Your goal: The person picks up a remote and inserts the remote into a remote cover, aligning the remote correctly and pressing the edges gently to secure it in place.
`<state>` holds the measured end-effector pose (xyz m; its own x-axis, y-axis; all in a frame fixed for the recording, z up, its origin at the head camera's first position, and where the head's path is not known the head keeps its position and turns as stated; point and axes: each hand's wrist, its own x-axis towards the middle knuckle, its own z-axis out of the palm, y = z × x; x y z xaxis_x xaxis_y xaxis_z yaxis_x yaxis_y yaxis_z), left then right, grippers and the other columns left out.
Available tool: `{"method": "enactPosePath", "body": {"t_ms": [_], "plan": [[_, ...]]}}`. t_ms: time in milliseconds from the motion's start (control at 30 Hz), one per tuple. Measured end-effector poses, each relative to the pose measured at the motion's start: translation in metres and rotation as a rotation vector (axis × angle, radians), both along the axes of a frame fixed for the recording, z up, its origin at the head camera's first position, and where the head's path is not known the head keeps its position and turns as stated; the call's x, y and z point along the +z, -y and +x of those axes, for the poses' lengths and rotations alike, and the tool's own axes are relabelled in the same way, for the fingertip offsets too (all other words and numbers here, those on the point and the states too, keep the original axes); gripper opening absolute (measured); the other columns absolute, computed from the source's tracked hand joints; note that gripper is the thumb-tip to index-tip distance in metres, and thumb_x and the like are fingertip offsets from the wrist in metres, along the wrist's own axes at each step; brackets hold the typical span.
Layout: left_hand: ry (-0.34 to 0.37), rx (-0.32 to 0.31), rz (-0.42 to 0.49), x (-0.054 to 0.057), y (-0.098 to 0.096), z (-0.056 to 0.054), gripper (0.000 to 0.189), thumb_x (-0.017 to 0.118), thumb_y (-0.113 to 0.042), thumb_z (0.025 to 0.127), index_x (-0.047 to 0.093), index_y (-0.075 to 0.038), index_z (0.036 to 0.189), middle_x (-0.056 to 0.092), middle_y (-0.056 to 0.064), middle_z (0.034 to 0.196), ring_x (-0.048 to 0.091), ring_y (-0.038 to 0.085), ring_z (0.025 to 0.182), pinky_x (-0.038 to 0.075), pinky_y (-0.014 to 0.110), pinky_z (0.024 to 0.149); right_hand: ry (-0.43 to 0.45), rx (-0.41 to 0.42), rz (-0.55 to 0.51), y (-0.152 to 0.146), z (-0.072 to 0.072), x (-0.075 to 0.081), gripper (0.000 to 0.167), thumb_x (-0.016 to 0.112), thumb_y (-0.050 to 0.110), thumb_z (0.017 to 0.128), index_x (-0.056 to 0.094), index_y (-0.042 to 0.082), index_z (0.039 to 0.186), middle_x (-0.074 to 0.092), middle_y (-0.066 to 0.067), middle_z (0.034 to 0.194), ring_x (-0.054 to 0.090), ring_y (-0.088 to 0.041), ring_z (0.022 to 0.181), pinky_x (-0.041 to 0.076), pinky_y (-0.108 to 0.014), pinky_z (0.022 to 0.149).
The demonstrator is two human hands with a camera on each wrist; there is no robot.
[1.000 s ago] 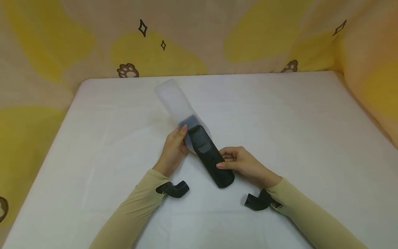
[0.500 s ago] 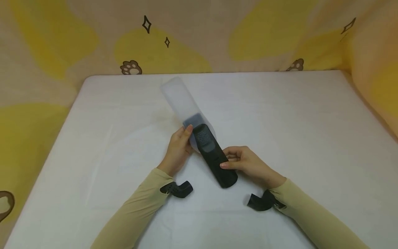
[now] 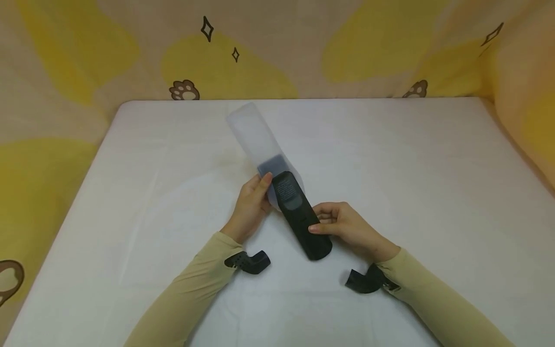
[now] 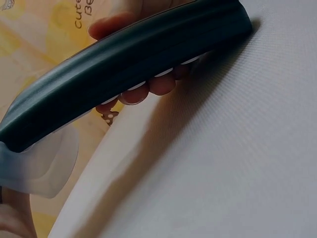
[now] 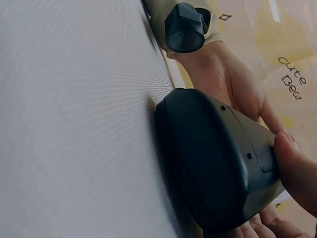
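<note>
My left hand (image 3: 248,206) grips a long translucent plastic case (image 3: 255,134), its thumb on top over a bluish section (image 3: 274,165). Below that section a slim black handheld device (image 3: 300,217) overlaps or joins the case; which of the two I cannot tell. Small print and a greyish patch show on the device's upper part. My right hand (image 3: 349,230) pinches its lower half, thumb on top and fingers underneath. In the left wrist view the case (image 4: 47,163) shows below the device's far end. The device's blunt end (image 5: 200,158) fills the right wrist view.
A white table (image 3: 416,173) lies beneath both hands. Behind it hangs a yellow and cream patterned cloth (image 3: 269,43). Black camera mounts (image 3: 256,262) stick out from the wrists over the table.
The whole scene shifts slightly right, then a little up, as the head view moves. Both hands keep the same hold on the case and the black device.
</note>
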<state>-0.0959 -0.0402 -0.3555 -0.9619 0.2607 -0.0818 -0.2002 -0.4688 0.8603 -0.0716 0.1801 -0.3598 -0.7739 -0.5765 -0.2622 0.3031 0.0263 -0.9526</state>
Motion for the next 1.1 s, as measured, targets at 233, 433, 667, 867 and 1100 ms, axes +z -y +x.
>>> {"method": "enactPosePath", "body": {"t_ms": [233,433,667,867,1100], "plan": [[0.001,-0.013,0.002,-0.0010,0.0006,-0.0011,0.068,0.059,-0.040,0.091,0.036,0.008,0.134,0.058,0.005,0.113,0.059,0.014,0.102,0.047,0.028,0.088,0.003,-0.011,0.004,0.0013,-0.0008,-0.0007,0.032,0.068,0.000,0.082,0.055,-0.015,0.108,0.069,-0.007,0.091,0.066,-0.014,0.085,0.054,-0.026,0.073],[0.001,-0.022,-0.010,-0.0027,0.0002,-0.0018,0.080,0.063,-0.047,0.084,0.036,0.010,0.134,0.058,0.007,0.114,0.059,0.014,0.102,0.047,0.028,0.088,0.023,-0.022,0.005,0.0020,-0.0002,-0.0004,0.033,0.067,-0.001,0.082,0.055,-0.015,0.109,0.069,-0.008,0.091,0.066,-0.014,0.085,0.054,-0.027,0.073],[-0.015,-0.029,-0.006,-0.0006,-0.0007,-0.0008,0.061,0.054,-0.034,0.096,0.037,0.010,0.134,0.059,0.006,0.113,0.058,0.014,0.102,0.047,0.029,0.087,0.021,-0.029,0.012,0.0023,-0.0009,-0.0004,0.032,0.067,-0.002,0.082,0.055,-0.016,0.108,0.069,-0.007,0.090,0.066,-0.014,0.085,0.053,-0.026,0.073],[-0.019,-0.034,-0.009,0.0010,-0.0007,-0.0003,0.057,0.053,-0.033,0.096,0.039,0.011,0.131,0.058,0.005,0.112,0.058,0.013,0.102,0.046,0.027,0.089,0.022,-0.036,0.015,0.0030,-0.0012,0.0018,0.030,0.067,-0.002,0.082,0.056,-0.013,0.107,0.069,-0.007,0.091,0.066,-0.013,0.085,0.054,-0.027,0.073],[-0.020,-0.038,-0.001,-0.0007,-0.0014,-0.0011,0.054,0.052,-0.030,0.098,0.039,0.011,0.129,0.059,0.004,0.110,0.059,0.013,0.100,0.047,0.027,0.088,0.027,-0.042,0.001,0.0030,-0.0011,0.0009,0.029,0.067,-0.002,0.082,0.056,-0.013,0.108,0.069,-0.007,0.091,0.066,-0.013,0.085,0.054,-0.027,0.073]]}}
